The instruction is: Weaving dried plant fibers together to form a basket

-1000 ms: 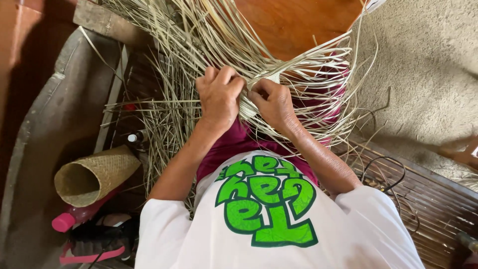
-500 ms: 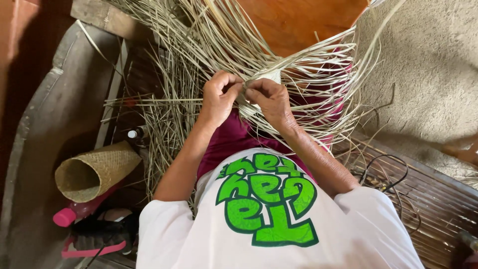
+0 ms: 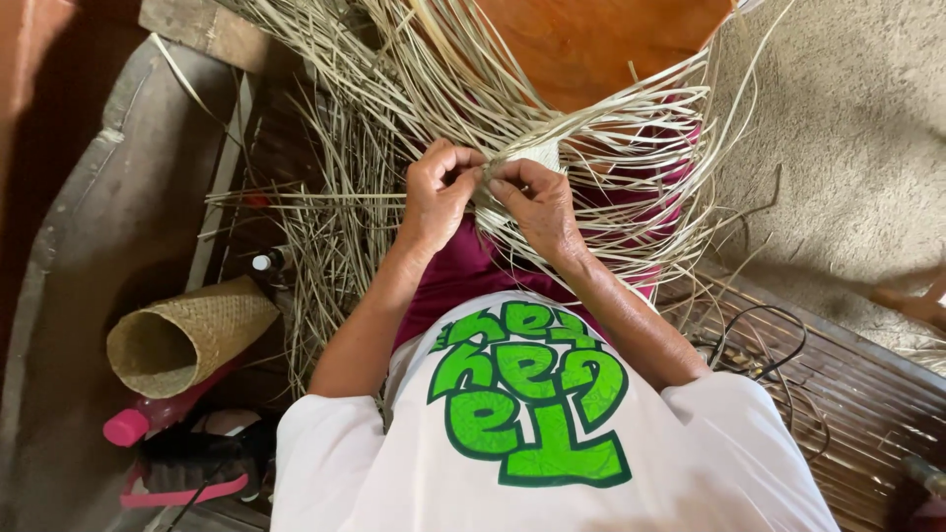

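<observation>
A mass of pale straw strips [image 3: 473, 89] fans out over my lap and the floor, with a small woven patch [image 3: 540, 155] at its centre. My left hand [image 3: 439, 192] pinches strips at the left edge of that patch, fingers curled tight. My right hand [image 3: 537, 202] grips strips just beside it, knuckles almost touching the left hand. Both forearms reach forward from my white shirt with its green print. A dark pink cloth [image 3: 468, 271] covers my lap under the strips.
A rolled woven mat tube [image 3: 187, 335] lies at the left, beside a pink-capped bottle [image 3: 133, 424] and a pink sandal [image 3: 192, 463]. A small dark bottle [image 3: 266, 261] stands nearby. A black cable [image 3: 759, 340] lies on the slatted bamboo floor [image 3: 867, 414]. Orange wood [image 3: 591, 39] is ahead.
Both hands have drawn closer together at the woven patch, and the strips on the right have bent further around. The view has shifted slightly.
</observation>
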